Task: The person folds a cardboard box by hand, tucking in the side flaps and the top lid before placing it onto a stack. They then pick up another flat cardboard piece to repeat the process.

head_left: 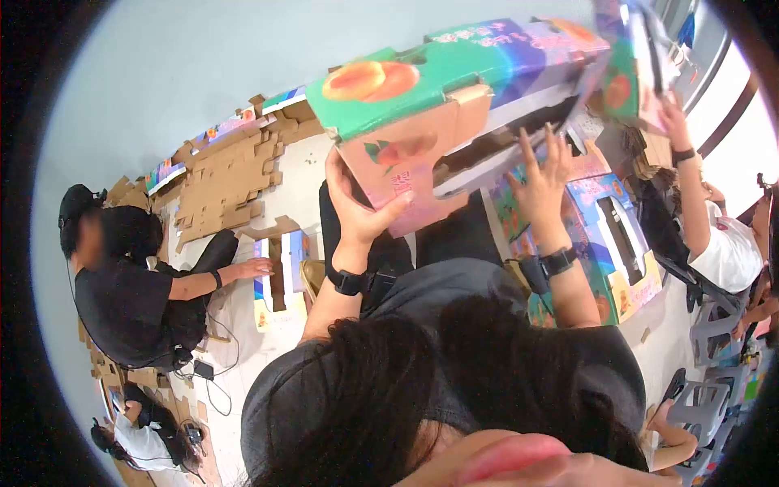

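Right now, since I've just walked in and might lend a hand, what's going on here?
The camera wearer is handling a fruit-printed carton. The left hand grips one end; the right hand, fingers spread, is at its open side, contact unclear. To the left, a seated co-worker has one hand at a smaller carton. Flat brown cardboard lies beyond.

On my left I've got a person in black shirt and black cap (122, 300), seated low; small black rectangular device (204, 371) on the white floor (304, 172) nearby. My right: person in white top (725, 256), grey plastic stools (704, 400). Pale blue-grey wall (235, 49) ahead.
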`<move>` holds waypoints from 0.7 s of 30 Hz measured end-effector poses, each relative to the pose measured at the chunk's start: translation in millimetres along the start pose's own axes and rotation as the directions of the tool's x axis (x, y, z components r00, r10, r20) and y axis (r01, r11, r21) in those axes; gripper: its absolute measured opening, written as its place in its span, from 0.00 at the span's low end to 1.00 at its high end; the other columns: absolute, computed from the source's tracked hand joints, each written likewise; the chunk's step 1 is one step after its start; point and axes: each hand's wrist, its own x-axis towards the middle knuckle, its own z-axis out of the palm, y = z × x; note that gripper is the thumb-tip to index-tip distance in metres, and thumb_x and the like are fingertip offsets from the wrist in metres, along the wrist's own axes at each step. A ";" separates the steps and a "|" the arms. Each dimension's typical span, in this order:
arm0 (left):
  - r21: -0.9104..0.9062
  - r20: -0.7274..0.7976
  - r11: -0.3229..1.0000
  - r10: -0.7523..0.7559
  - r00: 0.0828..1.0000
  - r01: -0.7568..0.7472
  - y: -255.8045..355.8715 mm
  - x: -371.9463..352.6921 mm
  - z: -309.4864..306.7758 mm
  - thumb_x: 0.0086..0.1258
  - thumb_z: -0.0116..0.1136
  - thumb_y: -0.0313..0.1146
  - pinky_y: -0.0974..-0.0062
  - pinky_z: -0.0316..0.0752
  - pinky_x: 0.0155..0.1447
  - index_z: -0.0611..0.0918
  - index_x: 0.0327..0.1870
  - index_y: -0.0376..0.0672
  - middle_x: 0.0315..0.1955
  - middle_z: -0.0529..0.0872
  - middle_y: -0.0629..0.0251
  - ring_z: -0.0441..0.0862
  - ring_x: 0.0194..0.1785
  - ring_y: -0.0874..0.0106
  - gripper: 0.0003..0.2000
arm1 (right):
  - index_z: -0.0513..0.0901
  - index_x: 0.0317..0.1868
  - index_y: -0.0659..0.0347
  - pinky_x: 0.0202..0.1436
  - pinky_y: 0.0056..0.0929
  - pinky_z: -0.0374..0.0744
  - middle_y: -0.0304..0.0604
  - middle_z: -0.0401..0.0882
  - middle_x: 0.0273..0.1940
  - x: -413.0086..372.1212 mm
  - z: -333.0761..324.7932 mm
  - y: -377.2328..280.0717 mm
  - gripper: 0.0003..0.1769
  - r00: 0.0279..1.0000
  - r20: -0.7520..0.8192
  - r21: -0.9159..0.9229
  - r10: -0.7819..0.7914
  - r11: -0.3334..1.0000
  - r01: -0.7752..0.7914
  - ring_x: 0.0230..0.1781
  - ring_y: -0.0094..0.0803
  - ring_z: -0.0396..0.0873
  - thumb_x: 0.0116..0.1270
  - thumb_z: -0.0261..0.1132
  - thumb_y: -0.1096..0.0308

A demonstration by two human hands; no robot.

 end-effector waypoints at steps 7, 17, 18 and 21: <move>0.240 0.011 0.963 0.125 0.992 -0.124 0.1 -8.8 -11.1 0.36 0.85 0.51 0.57 0.62 0.73 0.62 0.68 0.34 0.60 0.71 0.54 0.72 0.64 0.62 0.58 | 0.70 0.73 0.59 0.77 0.50 0.58 0.54 0.60 0.75 2.8 16.4 -16.0 0.36 0.985 0.113 0.593 0.127 0.787 -0.170 0.74 0.49 0.61 0.63 0.66 0.63; 0.484 0.390 0.759 0.259 0.884 -0.436 26.9 -2.2 -8.9 0.35 0.81 0.54 0.37 0.40 0.79 0.68 0.69 0.43 0.65 0.75 0.57 0.71 0.69 0.55 0.54 | 0.71 0.67 0.71 0.70 0.41 0.69 0.51 0.79 0.60 15.0 -80.0 0.8 0.51 0.723 0.690 0.433 0.040 -0.823 -0.367 0.62 0.43 0.76 0.69 0.46 0.26; 0.506 0.438 0.741 0.220 0.872 -0.441 28.7 -1.9 -9.6 0.36 0.81 0.53 0.37 0.40 0.79 0.68 0.69 0.44 0.67 0.74 0.57 0.70 0.70 0.55 0.53 | 0.72 0.66 0.70 0.69 0.40 0.71 0.50 0.80 0.59 6.6 -75.3 14.7 0.45 0.748 0.663 0.431 0.035 -0.835 -0.343 0.60 0.42 0.77 0.72 0.50 0.32; 0.538 0.446 0.636 0.342 0.827 -0.554 26.7 -6.4 7.0 0.43 0.79 0.50 0.38 0.42 0.78 0.68 0.70 0.49 0.72 0.70 0.56 0.63 0.77 0.52 0.49 | 0.72 0.67 0.67 0.64 0.39 0.75 0.48 0.80 0.59 -7.4 -93.3 32.9 0.34 0.831 0.440 0.843 0.340 -0.476 -0.251 0.58 0.40 0.78 0.75 0.54 0.46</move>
